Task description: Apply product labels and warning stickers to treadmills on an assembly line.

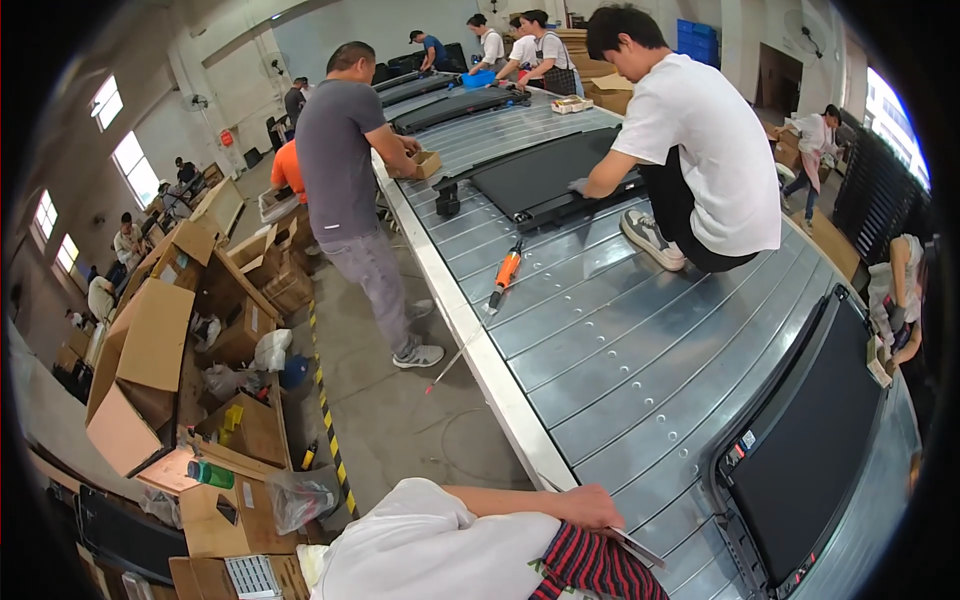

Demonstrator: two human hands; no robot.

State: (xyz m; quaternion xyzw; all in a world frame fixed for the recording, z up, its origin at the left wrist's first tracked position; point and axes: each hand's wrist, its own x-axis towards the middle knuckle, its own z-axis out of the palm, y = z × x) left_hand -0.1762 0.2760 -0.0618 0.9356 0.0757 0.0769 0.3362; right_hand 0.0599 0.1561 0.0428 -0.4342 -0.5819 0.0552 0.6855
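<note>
From the lower edge, my bare left forearm reaches across to the right out of a white sleeve [430,545]. My left hand [592,507] is closed on a thin, flat, pale grey strip [640,549], whose ends show on both sides of the fist at the edge of the metal-topped table [610,430]. Just below that hand lies red and black striped knit fabric [598,566]. I cannot make out a right hand. Nearest on the right, a black framed panel [810,450] rests on the table.
An orange and black power screwdriver [506,275] lies on the table. A person in a white T-shirt [700,150] crouches on it over another black panel [560,175]. A person in grey [345,160] stands along its left edge. Opened cardboard boxes [150,350] fill the left side.
</note>
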